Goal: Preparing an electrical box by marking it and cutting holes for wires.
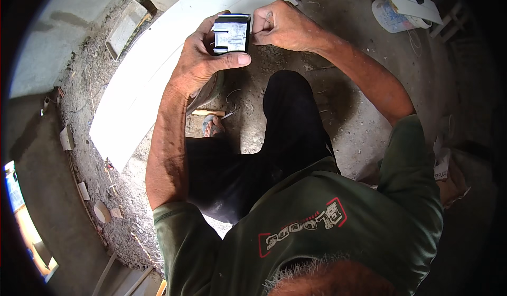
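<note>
My left hand is wrapped round a small boxy black object with a shiny, ridged upper face, its thumb along the lower edge. My right hand is closed at the object's right side, fingers curled; what they grip, if anything, I cannot make out. Just below my left hand, a rounded container is mostly hidden by my wrist. Both forearms come up from the lower part of the view, over my dark-trousered legs.
Large white boards lie on the gritty floor to the left. A white bucket with pieces across its top stands upper right. A wooden stick lies by my sandalled foot. Concrete walls border the left.
</note>
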`<state>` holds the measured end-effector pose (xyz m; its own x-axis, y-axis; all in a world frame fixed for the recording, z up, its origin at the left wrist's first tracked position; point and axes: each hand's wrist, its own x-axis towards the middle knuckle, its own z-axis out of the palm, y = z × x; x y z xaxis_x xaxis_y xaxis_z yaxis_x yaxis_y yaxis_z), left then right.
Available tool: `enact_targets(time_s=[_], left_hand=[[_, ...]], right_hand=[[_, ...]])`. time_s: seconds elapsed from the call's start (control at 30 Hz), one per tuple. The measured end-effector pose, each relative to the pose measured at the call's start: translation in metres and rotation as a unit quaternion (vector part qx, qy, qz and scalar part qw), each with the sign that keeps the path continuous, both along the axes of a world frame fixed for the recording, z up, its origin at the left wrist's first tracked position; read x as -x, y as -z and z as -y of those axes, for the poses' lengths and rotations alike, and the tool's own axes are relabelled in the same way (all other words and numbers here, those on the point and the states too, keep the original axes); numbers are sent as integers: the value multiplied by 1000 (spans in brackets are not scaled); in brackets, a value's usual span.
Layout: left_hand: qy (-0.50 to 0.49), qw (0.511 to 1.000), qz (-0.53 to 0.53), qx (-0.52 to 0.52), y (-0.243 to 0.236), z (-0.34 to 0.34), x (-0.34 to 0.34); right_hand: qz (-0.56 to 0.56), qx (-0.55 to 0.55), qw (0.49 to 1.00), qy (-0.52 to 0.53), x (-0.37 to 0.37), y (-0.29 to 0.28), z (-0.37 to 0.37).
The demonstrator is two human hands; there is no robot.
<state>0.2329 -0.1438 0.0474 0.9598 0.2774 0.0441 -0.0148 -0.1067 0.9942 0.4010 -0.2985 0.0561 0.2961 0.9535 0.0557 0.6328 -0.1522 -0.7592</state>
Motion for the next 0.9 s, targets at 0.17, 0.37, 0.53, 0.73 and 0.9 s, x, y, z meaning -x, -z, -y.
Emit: enact_targets(time_s=[0.17, 0.37, 0.53, 0.73, 0.9], left_hand=[[-1, 1000, 4, 17, -2, 0, 1], [4, 1000, -10, 5, -2, 3, 1], [-5, 1000, -1, 24, -2, 5, 3], [1, 1000, -6, 8, 2, 1, 0], [29, 999, -19, 0, -15, 0, 4]], right_hand=[[-52, -16, 998, 20, 5, -2, -2], [14, 31, 999, 5, 0, -3, 0], [-62, -66, 996, 9, 8, 4, 0], [-16, 60, 998, 10, 3, -10, -2], [-58, 25, 998, -9, 5, -13, 0]])
